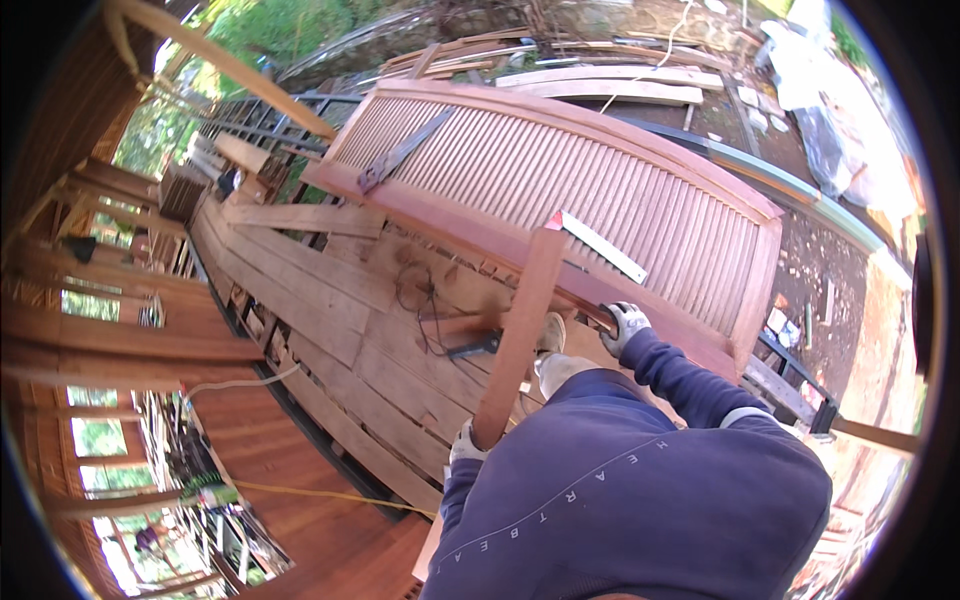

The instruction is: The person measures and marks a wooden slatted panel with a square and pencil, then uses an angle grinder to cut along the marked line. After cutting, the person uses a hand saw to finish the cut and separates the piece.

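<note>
My left hand (466, 443), in a pale glove, is closed round the lower end of a long reddish wooden board (520, 335). The board slants up and away, its far end overlapping the near rail of a louvered wooden panel (560, 170). At that rail, my gloved right hand (625, 325) has its fingers curled over the wood's edge; its fingertips are partly hidden. A metal square (603, 247) with a red end lies across the slats near the board's tip. Farther left on the panel rests a handsaw (405, 152).
Wooden planks (330, 290) form the deck on the left. A dark power tool (475, 346) with a cord lies there by my foot. A yellow cord (320, 492) crosses reddish boards at lower left. Behind the panel are stacked timbers (610, 85) and plastic sheeting (810, 100).
</note>
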Demonstrator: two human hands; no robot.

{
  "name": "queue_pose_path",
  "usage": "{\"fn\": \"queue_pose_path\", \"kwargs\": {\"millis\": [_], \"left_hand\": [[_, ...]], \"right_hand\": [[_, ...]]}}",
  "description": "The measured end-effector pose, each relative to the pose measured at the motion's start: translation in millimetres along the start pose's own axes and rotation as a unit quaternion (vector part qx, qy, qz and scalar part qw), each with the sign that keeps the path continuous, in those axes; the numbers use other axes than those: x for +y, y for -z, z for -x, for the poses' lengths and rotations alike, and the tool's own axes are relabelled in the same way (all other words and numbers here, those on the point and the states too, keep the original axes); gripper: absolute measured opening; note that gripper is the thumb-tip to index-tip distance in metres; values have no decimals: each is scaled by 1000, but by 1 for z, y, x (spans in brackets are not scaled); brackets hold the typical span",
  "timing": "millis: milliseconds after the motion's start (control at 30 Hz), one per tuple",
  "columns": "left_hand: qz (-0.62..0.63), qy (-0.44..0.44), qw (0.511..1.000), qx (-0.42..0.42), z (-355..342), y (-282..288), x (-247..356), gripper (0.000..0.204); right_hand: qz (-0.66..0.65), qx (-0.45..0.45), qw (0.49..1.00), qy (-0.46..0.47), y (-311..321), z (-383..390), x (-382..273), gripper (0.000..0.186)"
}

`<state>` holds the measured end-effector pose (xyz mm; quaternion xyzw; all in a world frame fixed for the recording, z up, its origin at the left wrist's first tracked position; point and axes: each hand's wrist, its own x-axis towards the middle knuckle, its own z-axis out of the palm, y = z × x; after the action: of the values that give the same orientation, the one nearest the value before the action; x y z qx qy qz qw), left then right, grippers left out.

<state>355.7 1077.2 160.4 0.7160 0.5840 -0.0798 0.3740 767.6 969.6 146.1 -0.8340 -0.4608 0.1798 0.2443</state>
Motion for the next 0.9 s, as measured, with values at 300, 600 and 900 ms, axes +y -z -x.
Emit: {"fn": "queue_pose_path", "kwargs": {"millis": [300,600,900], "left_hand": [[-174,-29,981,83,-152,153,76,95],[-285,-196,938,36,-365,247,159,93],[-407,-311,848,-136,-592,181,282,94]], "right_hand": [[10,-160,958,-238,-82,-157,29,23],[83,-187,920,-334,-91,-226,5,40],[100,-174,869,-452,-126,-231,-16,42]]}}
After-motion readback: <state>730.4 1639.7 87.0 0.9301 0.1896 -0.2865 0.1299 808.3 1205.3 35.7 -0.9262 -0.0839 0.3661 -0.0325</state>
